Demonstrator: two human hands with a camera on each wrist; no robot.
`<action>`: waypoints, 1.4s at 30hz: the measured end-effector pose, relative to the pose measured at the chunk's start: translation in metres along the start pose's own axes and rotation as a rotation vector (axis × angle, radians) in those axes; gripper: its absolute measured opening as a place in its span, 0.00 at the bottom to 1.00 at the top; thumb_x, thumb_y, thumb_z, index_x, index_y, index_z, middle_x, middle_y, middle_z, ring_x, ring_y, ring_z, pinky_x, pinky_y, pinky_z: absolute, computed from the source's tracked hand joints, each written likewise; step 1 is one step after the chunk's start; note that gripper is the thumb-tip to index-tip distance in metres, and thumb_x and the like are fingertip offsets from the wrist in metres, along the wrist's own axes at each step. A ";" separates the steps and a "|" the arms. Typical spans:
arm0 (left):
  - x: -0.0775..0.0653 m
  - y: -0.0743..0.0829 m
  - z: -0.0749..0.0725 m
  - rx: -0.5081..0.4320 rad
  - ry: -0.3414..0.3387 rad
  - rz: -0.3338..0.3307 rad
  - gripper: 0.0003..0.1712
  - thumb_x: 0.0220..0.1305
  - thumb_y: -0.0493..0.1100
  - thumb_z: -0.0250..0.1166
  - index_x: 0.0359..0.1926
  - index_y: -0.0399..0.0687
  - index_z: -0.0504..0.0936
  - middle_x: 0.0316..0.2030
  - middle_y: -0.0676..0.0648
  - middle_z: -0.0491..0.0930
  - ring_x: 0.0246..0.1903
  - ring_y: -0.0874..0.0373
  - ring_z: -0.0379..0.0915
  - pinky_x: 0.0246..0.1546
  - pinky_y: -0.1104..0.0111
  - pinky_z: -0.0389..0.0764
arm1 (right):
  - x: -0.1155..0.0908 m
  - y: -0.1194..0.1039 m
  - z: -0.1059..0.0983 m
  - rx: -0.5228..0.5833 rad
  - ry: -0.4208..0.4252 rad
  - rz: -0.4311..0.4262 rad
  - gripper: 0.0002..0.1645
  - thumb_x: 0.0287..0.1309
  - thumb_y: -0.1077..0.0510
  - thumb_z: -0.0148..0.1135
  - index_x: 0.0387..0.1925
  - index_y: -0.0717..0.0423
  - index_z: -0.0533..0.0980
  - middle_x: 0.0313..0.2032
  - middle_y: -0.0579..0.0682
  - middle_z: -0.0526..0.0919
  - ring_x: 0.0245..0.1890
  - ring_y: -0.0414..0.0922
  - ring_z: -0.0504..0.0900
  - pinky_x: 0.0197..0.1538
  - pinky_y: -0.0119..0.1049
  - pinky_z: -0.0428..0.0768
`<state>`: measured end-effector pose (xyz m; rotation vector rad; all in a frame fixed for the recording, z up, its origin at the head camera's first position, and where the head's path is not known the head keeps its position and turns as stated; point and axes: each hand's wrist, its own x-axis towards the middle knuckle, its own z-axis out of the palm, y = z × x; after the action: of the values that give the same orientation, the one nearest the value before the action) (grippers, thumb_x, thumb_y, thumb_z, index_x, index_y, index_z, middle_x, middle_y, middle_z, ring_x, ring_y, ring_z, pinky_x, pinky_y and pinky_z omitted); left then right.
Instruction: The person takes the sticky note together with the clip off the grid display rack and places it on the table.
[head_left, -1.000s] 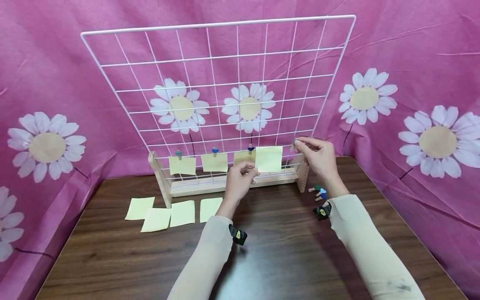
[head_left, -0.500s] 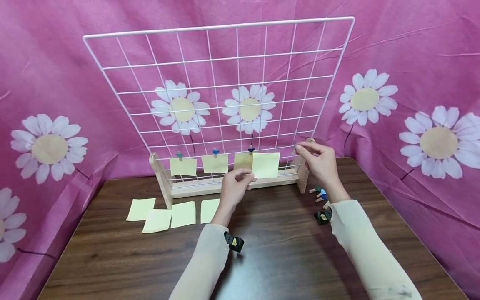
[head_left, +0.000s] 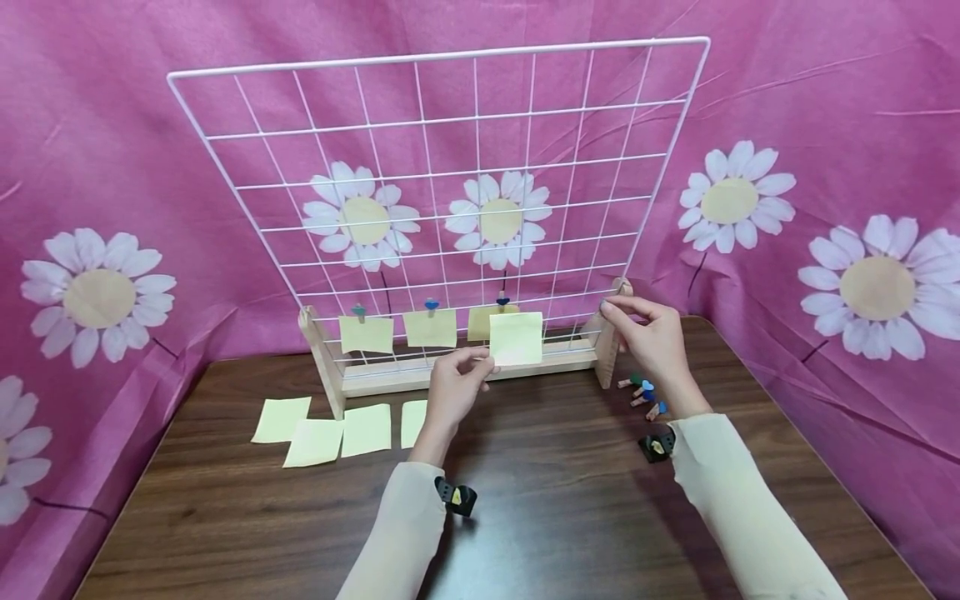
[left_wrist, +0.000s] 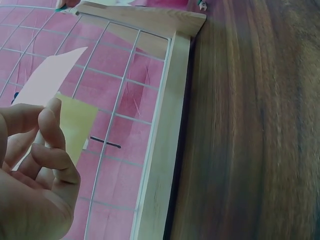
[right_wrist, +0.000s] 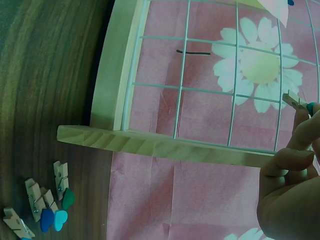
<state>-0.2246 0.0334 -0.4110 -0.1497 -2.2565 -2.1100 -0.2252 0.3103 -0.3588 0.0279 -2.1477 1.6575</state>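
Note:
My left hand (head_left: pixel 453 383) pinches a yellow sticky note (head_left: pixel 516 337) by its lower left corner, in front of the white wire grid (head_left: pixel 438 57). This note partly covers another sticky note (head_left: pixel 477 325) hung on the grid by a mini clothespin with a dark blue heart (head_left: pixel 502 301). Two more notes hang to its left, each under its own heart clothespin (head_left: pixel 431 305). At the grid's right end, my right hand (head_left: pixel 651 333) pinches a mini clothespin (right_wrist: pixel 295 101) with a teal heart, plainest in the right wrist view; it appears apart from the note.
Several loose sticky notes (head_left: pixel 366 431) lie on the brown table (head_left: pixel 225 517), left of my left forearm. Several heart clothespins (right_wrist: pixel 35 198) lie right of the stand, near my right wrist. A wooden stand (head_left: pixel 390 381) holds the grid; a pink flowered cloth (head_left: pixel 787 75) hangs behind.
My left hand has drawn the note leftward and down, so it now overlaps the third hung note. My right hand has shifted slightly right and down with its clothespin.

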 end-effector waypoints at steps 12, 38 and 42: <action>-0.013 -0.002 -0.019 0.047 -0.008 -0.023 0.09 0.65 0.34 0.67 0.44 0.36 0.87 0.31 0.42 0.88 0.20 0.55 0.78 0.30 0.62 0.83 | -0.016 -0.019 -0.001 -0.008 0.006 -0.024 0.15 0.64 0.67 0.65 0.45 0.79 0.79 0.21 0.49 0.81 0.11 0.36 0.70 0.17 0.27 0.70; -0.039 -0.026 -0.070 0.089 0.033 -0.087 0.09 0.65 0.34 0.67 0.44 0.34 0.88 0.32 0.37 0.87 0.20 0.59 0.74 0.20 0.74 0.68 | -0.032 0.050 -0.033 -0.166 0.047 0.150 0.18 0.63 0.52 0.71 0.45 0.63 0.82 0.25 0.34 0.81 0.13 0.38 0.75 0.18 0.30 0.74; -0.043 -0.028 -0.075 0.093 0.050 -0.102 0.09 0.65 0.34 0.67 0.43 0.33 0.87 0.31 0.38 0.88 0.19 0.59 0.74 0.18 0.75 0.62 | -0.034 0.058 -0.036 -0.168 0.050 0.152 0.13 0.63 0.54 0.71 0.40 0.60 0.83 0.23 0.34 0.81 0.14 0.36 0.75 0.19 0.29 0.74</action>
<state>-0.1874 -0.0448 -0.4384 0.0228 -2.3754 -2.0252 -0.1982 0.3519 -0.4167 -0.2299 -2.2919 1.5339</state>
